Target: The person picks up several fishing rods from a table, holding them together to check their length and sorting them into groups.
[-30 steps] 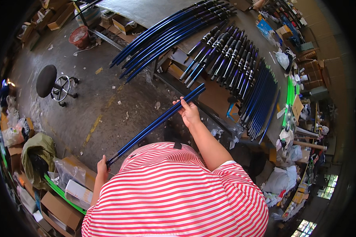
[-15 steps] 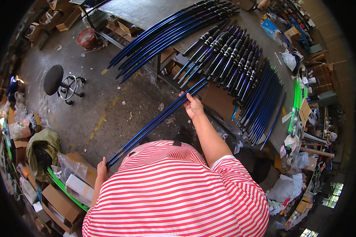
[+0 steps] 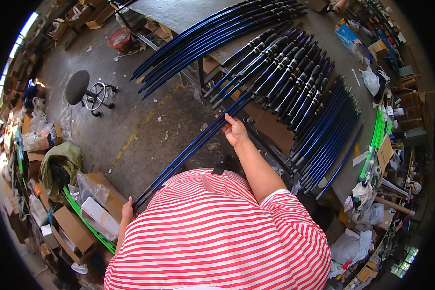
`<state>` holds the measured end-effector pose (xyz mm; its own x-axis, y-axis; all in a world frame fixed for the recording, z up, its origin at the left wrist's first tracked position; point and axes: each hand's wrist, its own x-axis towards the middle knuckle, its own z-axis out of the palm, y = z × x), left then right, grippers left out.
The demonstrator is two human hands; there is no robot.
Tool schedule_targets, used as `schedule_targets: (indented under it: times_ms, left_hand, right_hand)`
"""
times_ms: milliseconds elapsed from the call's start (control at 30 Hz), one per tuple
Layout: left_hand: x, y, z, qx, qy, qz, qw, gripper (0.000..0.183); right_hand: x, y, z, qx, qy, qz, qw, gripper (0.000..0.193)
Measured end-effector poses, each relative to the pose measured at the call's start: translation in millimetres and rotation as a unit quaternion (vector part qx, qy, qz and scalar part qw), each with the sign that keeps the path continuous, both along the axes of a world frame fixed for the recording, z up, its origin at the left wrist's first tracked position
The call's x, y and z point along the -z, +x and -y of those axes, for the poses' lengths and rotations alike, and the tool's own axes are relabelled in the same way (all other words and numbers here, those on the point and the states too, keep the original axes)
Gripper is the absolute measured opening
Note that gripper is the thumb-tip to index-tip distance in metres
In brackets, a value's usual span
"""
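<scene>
Rods (image 3: 198, 140), a blue pair side by side, slant from the left hand (image 3: 127, 211), fingers clamped on their near ends, up rightward to the right hand (image 3: 235, 132), fingers closed around them short of their tips and nearer the black-handled poles (image 3: 291, 65) on the surface (image 3: 176, 15).

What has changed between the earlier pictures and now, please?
The right hand has brought the upper ends of two blue rods nearer the black-handled rods on the table. The whole view has shifted too. Nothing was taken hold of or let go: the left hand still holds the lower ends.
</scene>
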<state>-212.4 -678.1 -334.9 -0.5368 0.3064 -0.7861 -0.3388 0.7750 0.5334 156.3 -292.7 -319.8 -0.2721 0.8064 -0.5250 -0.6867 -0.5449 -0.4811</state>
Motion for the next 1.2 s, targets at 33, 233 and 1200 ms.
schedule_targets:
  times_ms: [33,233,1200]
  left_hand:
    - [5.3,1.4,6.5,-0.022,0.005,0.005,1.000,0.039]
    - [10.0,10.1,18.2,-0.052,0.017,0.012,0.998,0.037]
    - [-39.8,188.2,-181.2,-0.140,0.152,0.464,0.861,0.040]
  right_hand:
    - [-0.3,0.3,-1.4,-0.005,0.002,0.002,1.000,0.005]
    - [-4.8,6.1,-1.9,-0.011,0.006,0.012,1.000,0.006]
    - [-41.6,81.7,11.5,-0.215,0.027,0.160,0.963,0.032]
